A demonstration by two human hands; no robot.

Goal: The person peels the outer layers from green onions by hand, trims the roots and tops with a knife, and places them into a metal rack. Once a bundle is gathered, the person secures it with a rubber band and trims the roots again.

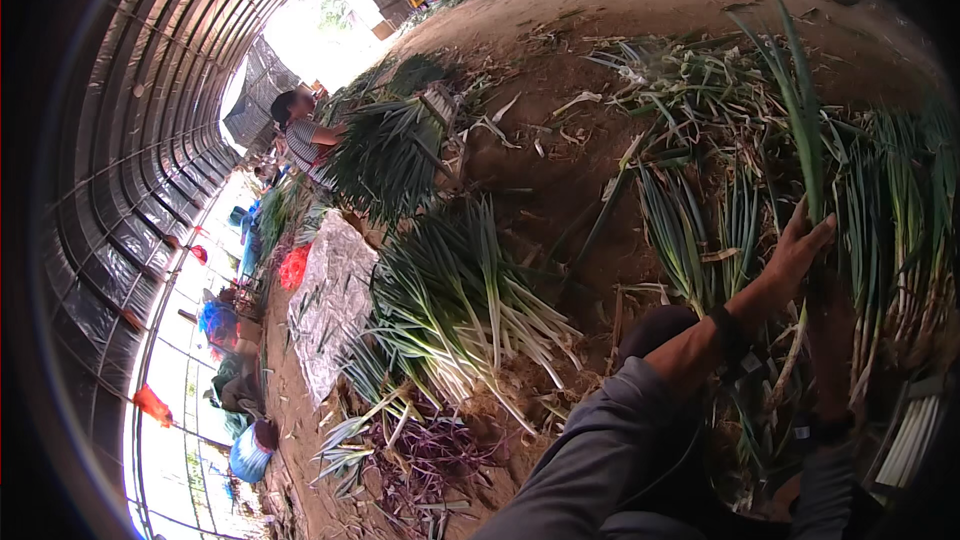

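head cam, only view: one long leek [808, 155] stands up out of the person's left hand [800, 245], leafy end up and leaning a bit left at the tip. left fingers are closed round it, thumb on one side. right hand [828, 295] is just below in deep shade, so can't tell if its fingers are gripping or loose. lower end of the leek is lost in there too.

my read is it's the one-at-a-time handling step, cleaning or sorting, given the scraps [700, 80] strewn past it. neat rows [870, 220] lie just right of the hands, a smaller bunch [675, 230] to the left, and a big pile [480, 310] with pale stems well off left.

next move, i'd guess, calls for a steady left grip and the right hand working the lower stem, without bending the leaves or snagging the rows alongside.
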